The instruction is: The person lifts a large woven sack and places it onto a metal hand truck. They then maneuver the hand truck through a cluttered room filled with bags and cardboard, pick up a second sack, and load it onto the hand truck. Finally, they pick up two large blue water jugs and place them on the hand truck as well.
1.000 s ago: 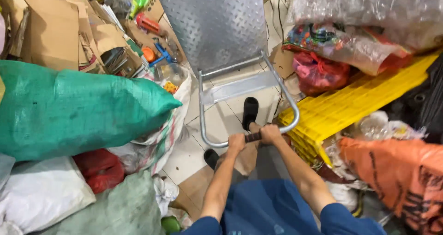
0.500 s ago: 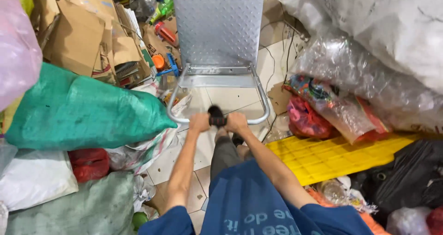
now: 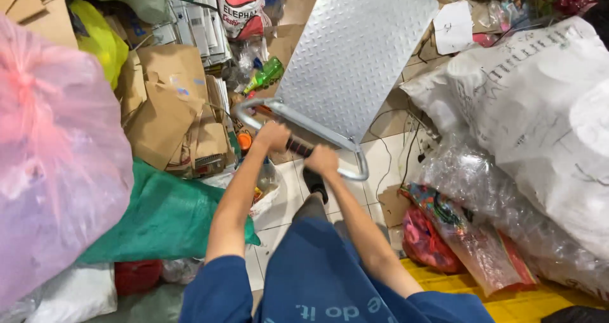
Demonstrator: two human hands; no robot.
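Both hands on the trolley handle, steering through a narrow aisle of sacks.

I have my left hand [image 3: 273, 136] and right hand [image 3: 321, 160] side by side on the curved silver tube handle [image 3: 298, 147] of the grey diamond-plate metal platform trolley [image 3: 355, 50], fingers of both wrapped tight around the bar at its dark grip. The trolley deck stands on the tiled floor [image 3: 387, 152], angled toward the far right, between the flattened brown cardboard pile [image 3: 168, 107] and the big white woven sack [image 3: 539, 107]. I judge 2 things matter: keep the hands apart for leverage, and watch the loose black cable [image 3: 409, 148] by the deck's near right corner.
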